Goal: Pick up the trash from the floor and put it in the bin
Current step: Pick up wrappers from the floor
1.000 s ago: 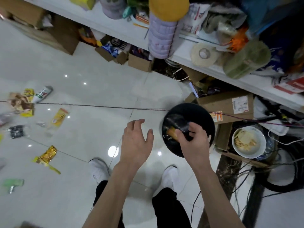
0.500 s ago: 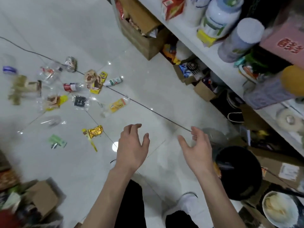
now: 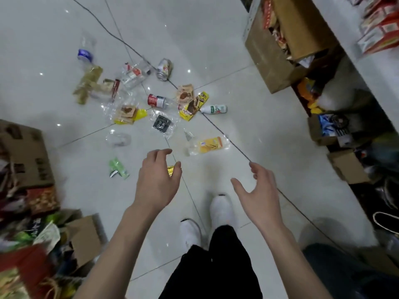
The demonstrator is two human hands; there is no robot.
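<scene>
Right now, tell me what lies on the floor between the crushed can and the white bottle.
In the head view, a brown snack wrapper and a yellow wrapper lie between the crushed can and the white bottle.

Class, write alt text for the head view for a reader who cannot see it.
The left hand and right hand, both empty, hover over a white floor strewn with wrappers, bottles and a can. Cardboard boxes flank it.

The gold wrapper is mostly hidden behind the left hand; only a sliver is seen by the thumb. Lower-left packets are smeared by blur. The cardboard box is cut by the left edge. A dark rounded shape at lower right is cut off, not identifiable. Print on the white bottle is too small to be read.
</scene>
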